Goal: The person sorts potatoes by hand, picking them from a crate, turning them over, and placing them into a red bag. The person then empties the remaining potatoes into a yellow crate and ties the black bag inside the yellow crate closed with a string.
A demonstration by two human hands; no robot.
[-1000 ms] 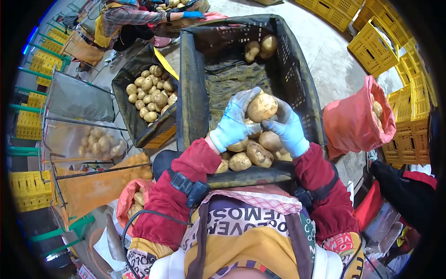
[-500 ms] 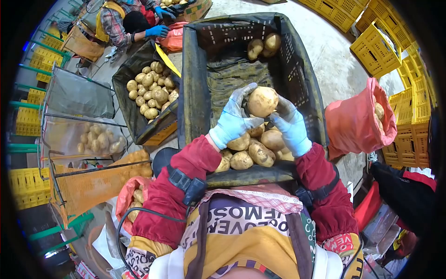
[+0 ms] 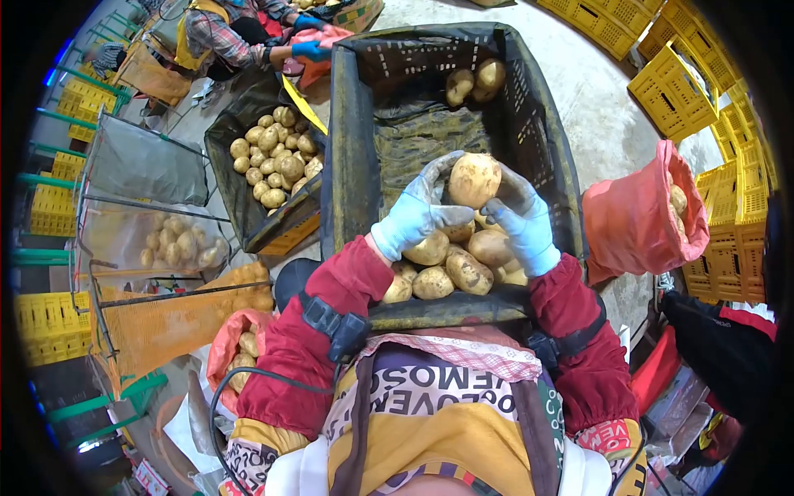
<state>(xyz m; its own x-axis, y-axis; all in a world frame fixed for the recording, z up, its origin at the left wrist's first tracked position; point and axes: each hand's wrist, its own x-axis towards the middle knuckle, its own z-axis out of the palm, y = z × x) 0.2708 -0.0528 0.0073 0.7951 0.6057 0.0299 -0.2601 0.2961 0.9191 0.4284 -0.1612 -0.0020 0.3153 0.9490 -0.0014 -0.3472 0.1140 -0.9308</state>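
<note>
My left hand (image 3: 420,208) and my right hand (image 3: 523,221), both in light blue gloves with grey, dirty fingers, hold one large potato (image 3: 475,180) between them over a dark lined crate (image 3: 351,194). Fingers of both hands are wrapped round its sides. Beneath them, several potatoes (image 3: 469,272) are heaped at the crate's near end. Two more potatoes (image 3: 460,85) lie at its far right corner.
Left of the crate stands a smaller dark crate (image 3: 227,198) of potatoes. A red sack (image 3: 633,217) is at the right, yellow crates (image 3: 674,91) beyond it. Mesh bags (image 3: 186,310) hang on frames at the left. A co-worker's gloved hand (image 3: 311,51) is at the upper left.
The potato has turned slightly between my hands, showing a different side. The co-worker's gloved hands have moved right with the red bag. The whole view has shifted a little.
</note>
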